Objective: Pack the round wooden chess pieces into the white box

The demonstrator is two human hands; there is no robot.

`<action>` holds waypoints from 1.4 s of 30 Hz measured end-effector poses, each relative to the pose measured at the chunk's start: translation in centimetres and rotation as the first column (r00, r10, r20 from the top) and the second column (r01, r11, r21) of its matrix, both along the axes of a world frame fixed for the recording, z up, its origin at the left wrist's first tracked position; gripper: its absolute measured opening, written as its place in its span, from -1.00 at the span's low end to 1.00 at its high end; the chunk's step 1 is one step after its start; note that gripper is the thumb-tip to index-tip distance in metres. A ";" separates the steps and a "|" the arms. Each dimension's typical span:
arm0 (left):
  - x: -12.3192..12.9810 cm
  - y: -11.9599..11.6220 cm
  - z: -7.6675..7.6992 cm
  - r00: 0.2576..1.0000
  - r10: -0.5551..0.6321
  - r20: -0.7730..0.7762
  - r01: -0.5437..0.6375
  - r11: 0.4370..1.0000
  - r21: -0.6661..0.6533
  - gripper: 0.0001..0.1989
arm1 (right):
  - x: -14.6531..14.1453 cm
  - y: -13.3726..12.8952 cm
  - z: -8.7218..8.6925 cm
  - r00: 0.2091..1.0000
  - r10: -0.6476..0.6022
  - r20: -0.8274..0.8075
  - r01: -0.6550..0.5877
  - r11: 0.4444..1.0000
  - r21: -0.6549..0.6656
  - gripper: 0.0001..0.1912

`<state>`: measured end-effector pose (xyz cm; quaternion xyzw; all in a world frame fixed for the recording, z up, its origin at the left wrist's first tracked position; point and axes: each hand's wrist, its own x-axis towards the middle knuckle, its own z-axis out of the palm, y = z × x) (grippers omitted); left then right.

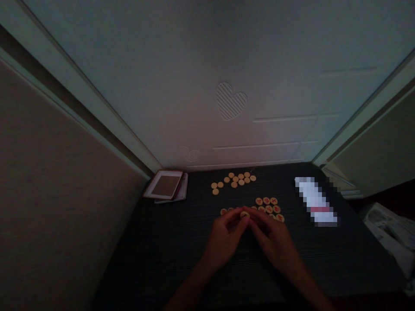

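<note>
Both hands meet over the dark table (168, 242), in front of several round wooden pieces with red marks (269, 209). Between the fingertips of my left hand (223, 235) is a round wooden piece (244, 214), its thumb resting against it. The fingers of my right hand (271, 235) are closed together and touch the same piece from the right. Some of the red-marked pieces are partly hidden behind my hands. Farther back lie several plain round pieces (241, 176), with no marks visible on them.
Two flat framed objects (165, 185) overlap at the table's back left. A bright pixelated object (316, 202) lies on the right. A pale panel with embossed hearts (231, 101) rises behind the table. Papers (392, 233) are beyond the right edge.
</note>
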<state>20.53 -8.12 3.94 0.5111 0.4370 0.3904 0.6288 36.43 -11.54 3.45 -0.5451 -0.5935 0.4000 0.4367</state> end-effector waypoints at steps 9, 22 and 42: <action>-0.4 5.5 -1.2 0.900 0.083 -0.429 0.036 0.965 0.261 -0.72 | 4.9 1.9 -3.5 0.820 -0.287 0.495 0.100 0.924 0.370 -0.68; 3.6 9.4 -4.1 0.658 -0.014 -0.753 0.417 0.839 0.349 -0.86 | 7.2 2.2 -7.3 0.651 -0.159 0.742 -0.085 0.957 0.279 -0.57; 3.8 9.6 -4.1 0.631 0.045 -0.775 0.393 0.843 0.368 -0.74 | 7.3 2.2 -7.8 0.664 -0.196 0.721 -0.038 0.955 0.294 -0.60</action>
